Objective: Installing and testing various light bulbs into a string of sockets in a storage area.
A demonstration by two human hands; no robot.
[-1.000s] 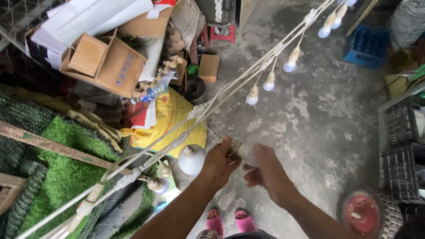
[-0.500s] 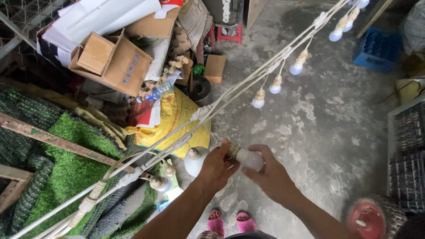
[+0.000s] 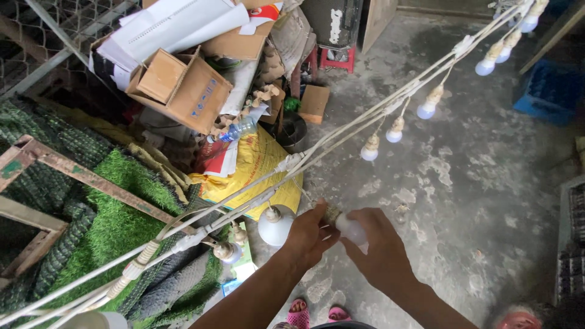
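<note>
My left hand [image 3: 309,234] pinches a dusty lamp socket [image 3: 332,212] that hangs from a string of white cables [image 3: 341,137] running diagonally from lower left to upper right. My right hand [image 3: 381,247] is wrapped around a small white bulb [image 3: 351,229] seated at that socket. Just left of my hands hangs a larger white bulb [image 3: 275,225], and further small bulbs [image 3: 369,150] dangle along the cable toward the upper right.
Below lies a concrete floor [image 3: 463,201]. Left are rolls of green artificial turf [image 3: 109,225], a rusty metal frame [image 3: 73,173], a yellow sack [image 3: 259,167], cardboard boxes [image 3: 183,85] and a red stool [image 3: 336,58]. A blue crate [image 3: 542,97] stands right; my pink sandals [image 3: 317,315] show below.
The view has shifted slightly, and my hands now sit a little lower and further right in it. My right hand has closed further round the bulb. The left hand stays at the socket.
</note>
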